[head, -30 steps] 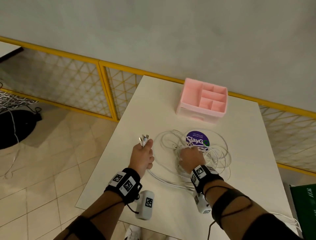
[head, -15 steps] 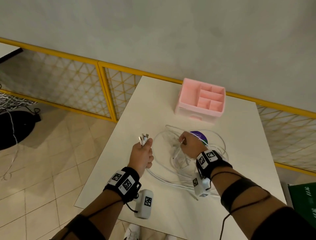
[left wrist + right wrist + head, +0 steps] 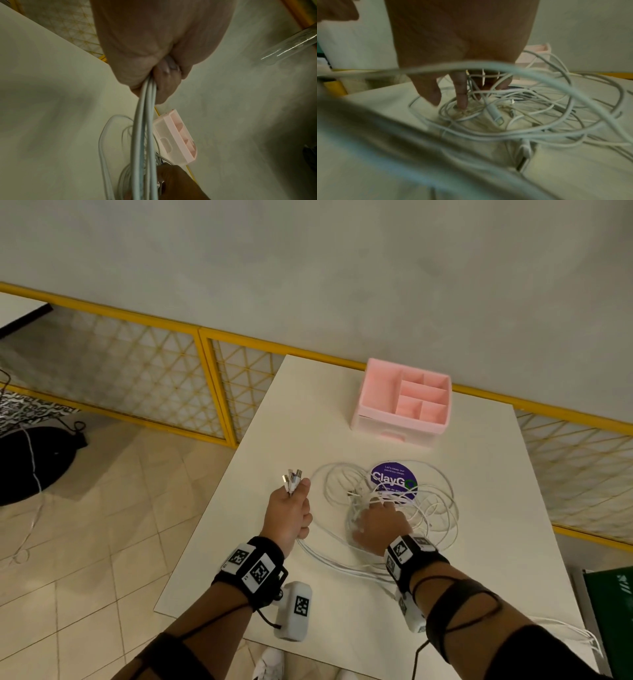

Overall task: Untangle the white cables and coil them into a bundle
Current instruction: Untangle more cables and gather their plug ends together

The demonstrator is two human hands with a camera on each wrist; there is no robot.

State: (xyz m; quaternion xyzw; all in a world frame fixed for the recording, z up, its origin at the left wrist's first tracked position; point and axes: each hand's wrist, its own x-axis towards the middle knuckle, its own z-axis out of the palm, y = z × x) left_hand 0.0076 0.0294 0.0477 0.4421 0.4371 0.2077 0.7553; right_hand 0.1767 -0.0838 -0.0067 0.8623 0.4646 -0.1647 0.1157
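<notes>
A loose tangle of white cables (image 3: 436, 510) lies mid-table, partly over a purple round sticker (image 3: 394, 479). My left hand (image 3: 293, 510) grips a bunch of cable ends in a fist, and their connectors (image 3: 292, 478) stick out above the thumb. In the left wrist view the held strands (image 3: 144, 128) run down from the fist (image 3: 163, 81) toward the tangle. My right hand (image 3: 376, 523) rests on the heap. In the right wrist view its fingers (image 3: 462, 100) point down, spread among the loops (image 3: 539, 121), touching the table without curling round any strand.
A pink compartment organizer (image 3: 404, 402) stands at the back of the white table (image 3: 489, 559). The table's left edge is close to my left hand. A yellow mesh railing (image 3: 137, 378) and tiled floor lie beyond. More white cable hangs off the front right corner (image 3: 582, 635).
Half a second ago my right hand was raised near the sticker with strands lifted; now it is back down on the tangle. The left fist has stayed in place.
</notes>
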